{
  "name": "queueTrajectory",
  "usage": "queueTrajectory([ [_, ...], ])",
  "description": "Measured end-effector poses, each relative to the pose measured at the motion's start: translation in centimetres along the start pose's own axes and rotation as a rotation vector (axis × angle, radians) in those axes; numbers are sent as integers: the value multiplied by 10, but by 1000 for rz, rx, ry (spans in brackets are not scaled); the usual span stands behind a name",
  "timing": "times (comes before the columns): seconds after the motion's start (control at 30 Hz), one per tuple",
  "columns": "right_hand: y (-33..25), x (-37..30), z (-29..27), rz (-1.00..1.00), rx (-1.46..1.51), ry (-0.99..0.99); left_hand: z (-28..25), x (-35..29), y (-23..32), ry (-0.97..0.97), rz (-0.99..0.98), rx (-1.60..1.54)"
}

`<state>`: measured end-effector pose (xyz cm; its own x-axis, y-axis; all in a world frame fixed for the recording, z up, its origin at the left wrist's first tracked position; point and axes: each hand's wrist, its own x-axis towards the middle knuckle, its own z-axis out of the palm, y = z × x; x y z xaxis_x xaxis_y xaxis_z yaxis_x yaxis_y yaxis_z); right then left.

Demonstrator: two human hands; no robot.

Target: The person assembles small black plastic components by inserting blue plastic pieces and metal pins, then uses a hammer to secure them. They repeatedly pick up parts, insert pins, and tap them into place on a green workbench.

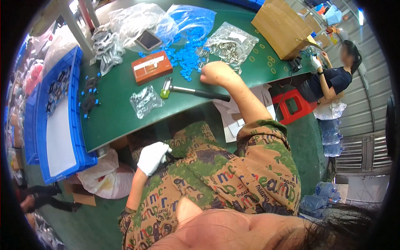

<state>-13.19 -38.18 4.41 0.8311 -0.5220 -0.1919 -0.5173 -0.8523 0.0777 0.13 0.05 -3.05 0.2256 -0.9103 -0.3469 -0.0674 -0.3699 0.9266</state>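
Observation:
My right hand [214, 73], bare, is over the green table [121, 118] with its fingers curled in at the edge of a pile of small blue plastic pieces [181, 58] and metal pins [227, 52]. Whatever those fingers may pinch is hidden. In a white glove, my left hand [152, 158] is low by my lap, its fingers closed beside a dark thing too unclear to name. A hammer [196, 92] with a green head and black grip lies just below my right hand. Left of it are a crumpled clear plastic bag [146, 101] and a reddish-brown box [152, 71].
Black parts with blue ends [88, 104] lie at the table's left, beside a blue crate [79, 146] holding more. Farther back are a phone-like dark slab [148, 40], clear bags [139, 21] and a cardboard box [281, 29]. A co-worker [333, 79] sits right, near a red stool [293, 107].

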Motion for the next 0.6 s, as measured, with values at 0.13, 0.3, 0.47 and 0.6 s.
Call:
queueTrajectory([
  [0.13,10,-10,6,52,9,27,0,3,-1,0,28,6],
  [0.3,-55,-73,-28,-290,613,206,1,-6,10,-8,23,137],
  [0.47,-133,-101,9,-608,891,-81,2,-7,21,-12,79,303],
  [0.6,-149,-102,43,-568,964,-180,0,-5,17,-43,8,272],
])
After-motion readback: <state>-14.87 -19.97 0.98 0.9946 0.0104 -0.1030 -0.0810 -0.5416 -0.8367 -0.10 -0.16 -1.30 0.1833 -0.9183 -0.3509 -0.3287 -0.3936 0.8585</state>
